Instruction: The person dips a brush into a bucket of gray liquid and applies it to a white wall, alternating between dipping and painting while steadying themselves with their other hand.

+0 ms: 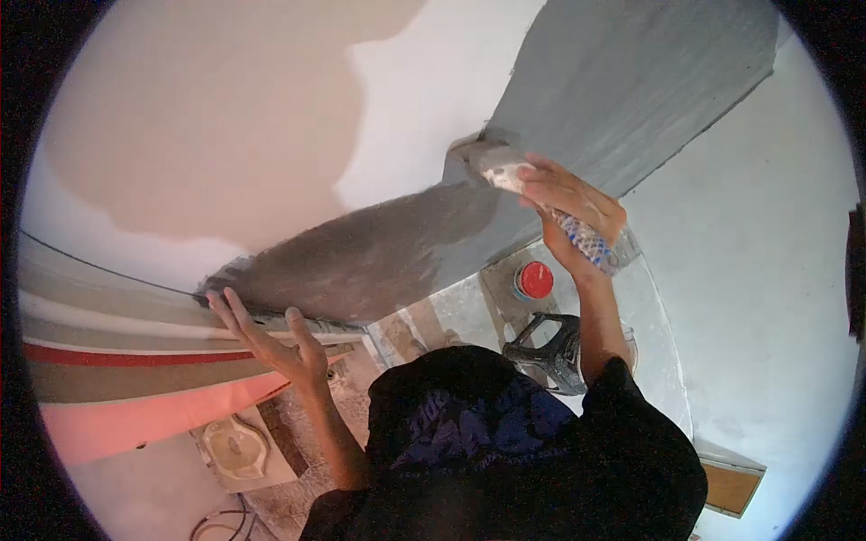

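Note:
My right hand (573, 198) is closed around the patterned blue-and-white handle of a brush (505, 171). Its pale, grey-smeared head meets the wall at the upper border of a wet-looking grey coating (388, 243). That coating runs as a dark band low on the white wall (433, 99) and widens into a lighter grey area at the upper right. My left hand (280, 347) has its fingers spread and holds nothing. Its fingertips are right by the band's left end, where a dark line (108, 268) meets the corner.
Below stand a tub with a red lid (535, 279) and a black plastic stool (548, 353) on the floor. At the lower left are a squat toilet pan (234, 446) and a coiled hose (221, 521). A wood-coloured panel (731, 487) is at lower right.

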`<state>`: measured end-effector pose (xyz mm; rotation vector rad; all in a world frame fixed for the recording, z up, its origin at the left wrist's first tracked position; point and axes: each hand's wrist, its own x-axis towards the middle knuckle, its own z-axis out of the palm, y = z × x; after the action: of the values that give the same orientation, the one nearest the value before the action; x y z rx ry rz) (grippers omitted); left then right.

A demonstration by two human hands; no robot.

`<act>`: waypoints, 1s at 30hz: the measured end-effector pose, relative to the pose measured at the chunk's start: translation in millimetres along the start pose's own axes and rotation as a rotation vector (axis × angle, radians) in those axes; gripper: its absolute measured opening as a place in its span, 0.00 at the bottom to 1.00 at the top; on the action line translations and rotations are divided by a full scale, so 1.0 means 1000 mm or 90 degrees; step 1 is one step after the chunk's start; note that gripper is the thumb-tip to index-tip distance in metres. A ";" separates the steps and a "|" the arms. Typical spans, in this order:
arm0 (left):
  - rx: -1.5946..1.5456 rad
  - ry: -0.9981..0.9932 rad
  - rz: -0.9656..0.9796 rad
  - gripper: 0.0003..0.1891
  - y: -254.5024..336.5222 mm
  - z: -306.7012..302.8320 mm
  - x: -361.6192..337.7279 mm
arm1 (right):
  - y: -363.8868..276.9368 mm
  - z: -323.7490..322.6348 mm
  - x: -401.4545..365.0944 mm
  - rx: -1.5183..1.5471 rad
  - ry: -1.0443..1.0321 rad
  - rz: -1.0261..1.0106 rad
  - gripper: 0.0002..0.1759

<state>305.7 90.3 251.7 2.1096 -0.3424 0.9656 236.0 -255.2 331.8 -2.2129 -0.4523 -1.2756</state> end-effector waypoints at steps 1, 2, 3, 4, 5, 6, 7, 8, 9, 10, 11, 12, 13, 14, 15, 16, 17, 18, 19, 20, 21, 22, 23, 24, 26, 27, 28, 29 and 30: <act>0.003 -0.008 0.002 0.37 0.002 0.003 0.003 | 0.001 -0.003 -0.002 -0.012 0.004 -0.006 0.20; 0.003 -0.015 0.004 0.38 0.003 0.006 0.006 | 0.000 -0.007 -0.007 -0.006 -0.020 0.019 0.21; 0.003 -0.022 0.006 0.38 0.003 0.008 0.007 | -0.004 -0.011 -0.016 -0.001 -0.045 0.042 0.22; 0.001 -0.031 -0.012 0.38 0.003 0.009 0.007 | -0.006 -0.013 -0.023 0.003 -0.072 0.063 0.23; -0.001 -0.042 -0.031 0.38 0.003 0.010 0.006 | -0.007 -0.011 -0.027 0.013 -0.087 0.093 0.24; -0.002 -0.054 -0.049 0.38 0.003 0.010 0.005 | -0.008 -0.008 -0.031 0.023 -0.102 0.126 0.25; 0.001 -0.049 -0.048 0.38 0.001 0.011 0.004 | -0.008 -0.005 -0.035 0.033 -0.116 0.160 0.26; 0.003 -0.044 -0.045 0.38 -0.001 0.012 0.004 | -0.005 -0.002 -0.037 0.048 -0.109 0.163 0.23; 0.005 -0.039 -0.041 0.37 -0.002 0.013 0.005 | 0.002 0.002 -0.037 0.062 -0.101 0.165 0.19; 0.004 -0.039 -0.039 0.37 -0.001 0.013 0.005 | 0.007 0.004 -0.035 0.077 -0.092 0.168 0.16; 0.002 -0.040 -0.037 0.37 0.000 0.013 0.005 | 0.012 0.003 -0.031 0.075 -0.095 0.145 0.20; 0.001 -0.040 -0.034 0.37 0.001 0.012 0.006 | 0.016 0.002 -0.026 0.072 -0.098 0.122 0.23; 0.015 -0.046 -0.033 0.37 0.001 0.011 0.006 | 0.019 0.001 -0.020 0.070 -0.101 0.099 0.27; 0.028 -0.052 -0.031 0.38 0.000 0.010 0.007 | 0.019 -0.001 -0.011 0.062 -0.084 0.094 0.26; 0.042 -0.057 -0.030 0.39 0.000 0.010 0.007 | 0.017 -0.006 0.000 0.054 -0.068 0.090 0.25; 0.050 -0.059 -0.029 0.39 0.000 0.010 0.006 | 0.013 -0.011 0.010 0.045 -0.053 0.084 0.23; 0.057 -0.060 -0.028 0.39 0.000 0.009 0.006 | 0.006 -0.014 0.018 0.031 -0.033 0.080 0.20; 0.065 -0.060 -0.028 0.39 0.001 0.010 0.007 | 0.000 -0.017 0.028 0.018 -0.014 0.075 0.17; 0.062 -0.063 -0.032 0.40 0.001 0.010 0.007 | -0.004 -0.018 0.032 0.006 0.006 0.069 0.14; 0.060 -0.066 -0.036 0.40 0.002 0.011 0.007 | -0.005 -0.021 0.029 0.024 0.001 0.071 0.16; 0.058 -0.066 -0.041 0.40 0.003 0.011 0.006 | -0.005 -0.026 0.020 0.043 -0.005 0.072 0.17; 0.064 -0.066 -0.036 0.41 0.002 0.012 0.006 | -0.006 -0.027 0.011 0.063 -0.010 0.072 0.18; 0.069 -0.065 -0.030 0.41 0.001 0.013 0.005 | -0.009 -0.023 0.003 0.072 -0.026 0.087 0.19; 0.073 -0.064 -0.024 0.42 0.000 0.014 0.005 | -0.010 -0.018 -0.008 0.081 -0.041 0.102 0.20; 0.077 -0.062 -0.027 0.42 0.001 0.015 0.005 | 0.001 -0.007 -0.027 0.081 -0.077 0.127 0.22; 0.079 -0.063 -0.028 0.43 0.001 0.015 0.005 | 0.009 -0.001 -0.038 0.072 -0.098 0.137 0.23; 0.077 -0.061 -0.029 0.43 0.000 0.015 0.004 | 0.014 0.003 -0.043 0.064 -0.117 0.148 0.24; 0.076 -0.061 -0.029 0.43 0.000 0.016 0.003 | 0.016 0.005 -0.043 0.047 -0.117 0.161 0.20; 0.075 -0.061 -0.028 0.43 -0.002 0.016 0.003 | 0.017 0.009 -0.041 0.029 -0.117 0.174 0.16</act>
<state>316.7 80.0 246.6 2.2666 -0.2926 0.8798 230.8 -264.4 287.5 -2.2706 -0.2330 -0.9159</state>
